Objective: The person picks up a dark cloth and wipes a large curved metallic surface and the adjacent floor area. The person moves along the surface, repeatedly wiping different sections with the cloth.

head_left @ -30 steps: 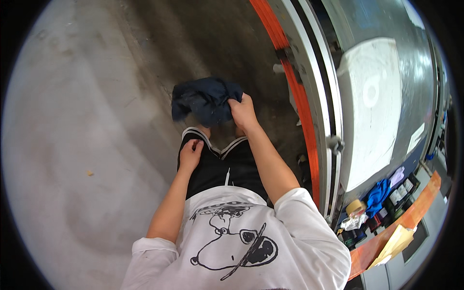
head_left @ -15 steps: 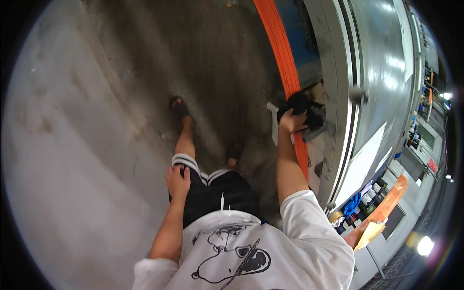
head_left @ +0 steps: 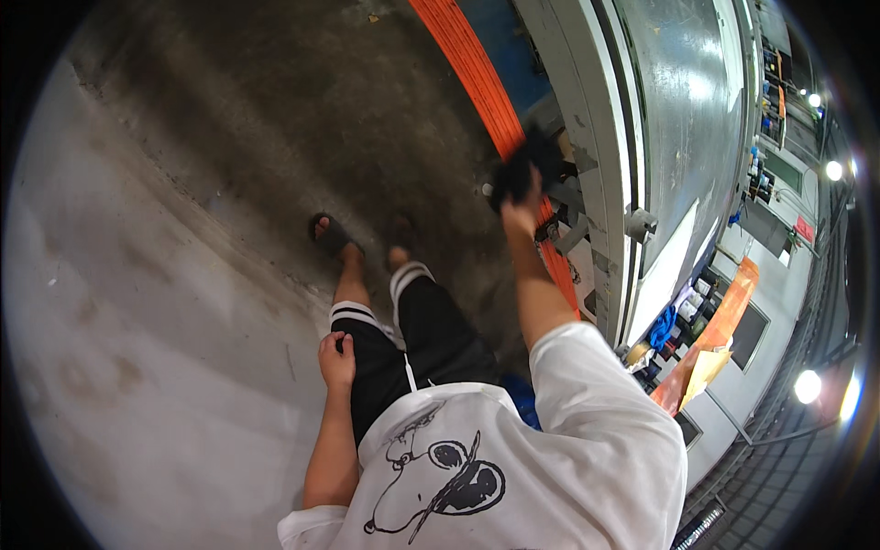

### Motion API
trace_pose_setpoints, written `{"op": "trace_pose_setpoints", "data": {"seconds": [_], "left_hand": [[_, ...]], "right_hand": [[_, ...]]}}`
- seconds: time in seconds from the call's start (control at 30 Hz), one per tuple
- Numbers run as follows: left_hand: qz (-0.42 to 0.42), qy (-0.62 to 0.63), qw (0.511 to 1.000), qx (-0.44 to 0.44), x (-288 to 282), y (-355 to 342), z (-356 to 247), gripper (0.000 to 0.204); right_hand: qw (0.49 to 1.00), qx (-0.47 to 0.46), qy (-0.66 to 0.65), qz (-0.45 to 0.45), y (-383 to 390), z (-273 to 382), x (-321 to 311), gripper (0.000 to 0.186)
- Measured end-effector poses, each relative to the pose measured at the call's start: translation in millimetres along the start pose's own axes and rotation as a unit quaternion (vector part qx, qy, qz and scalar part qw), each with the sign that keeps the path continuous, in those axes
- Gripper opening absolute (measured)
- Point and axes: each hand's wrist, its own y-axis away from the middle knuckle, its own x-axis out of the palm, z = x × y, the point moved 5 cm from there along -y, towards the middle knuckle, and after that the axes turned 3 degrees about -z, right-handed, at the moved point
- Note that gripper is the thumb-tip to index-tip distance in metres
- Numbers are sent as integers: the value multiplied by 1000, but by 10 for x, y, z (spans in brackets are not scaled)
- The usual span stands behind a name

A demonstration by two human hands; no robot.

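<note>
My right hand (head_left: 521, 207) is closed round a dark, bunched cloth (head_left: 519, 172) beside the orange bundled strip (head_left: 472, 73) along the metal structure; both hand and cloth are blurred. My left hand (head_left: 335, 360) hangs against my black shorts (head_left: 434, 332), its fingers loosely bent and a little apart, with nothing visible in them. My sandalled feet (head_left: 327, 234) stand on the dark floor.
A grey metal structure (head_left: 579, 137) with rails and a knob (head_left: 641, 223) runs along my right. Beside it are a blue cloth (head_left: 662, 328), small containers, a slanted orange board (head_left: 710, 344) and lights. A pale surface (head_left: 137, 385) spans the left; the dark floor (head_left: 229, 119) lies ahead.
My right hand has swung the dark cloth rightward and up against the orange strip. My left hand stays by my thigh. My feet have moved, and the view has shifted along the structure.
</note>
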Motion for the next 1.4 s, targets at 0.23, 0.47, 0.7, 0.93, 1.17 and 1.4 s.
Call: {"op": "trace_pose_setpoints", "data": {"seconds": [0.23,0.47,0.7,0.93,1.17,1.4], "left_hand": [[-28,11,999,16,-394,-328,-549,30],[-165,30,986,-23,-1451,-1059,-1089,25],[-24,-158,987,2,-1208,-1404,-1141,81],[-11,-303,942,-142,-1645,-2294,-1745,88],[-120,-205,968,-84,-2434,-2665,-1692,58],[-102,-219,967,-75,-2563,-2793,-1649,56]], "right_hand": [[867,258,387,-182,-539,-180,644,73],[988,20,-154,24,-2574,3465,1155,59],[970,224,13,-91,-657,535,-53,70],[875,374,213,-221,-759,117,528,65],[978,79,165,-105,-3797,4269,2468,80],[983,-176,59,-5,-3826,4524,2351,72]]}}
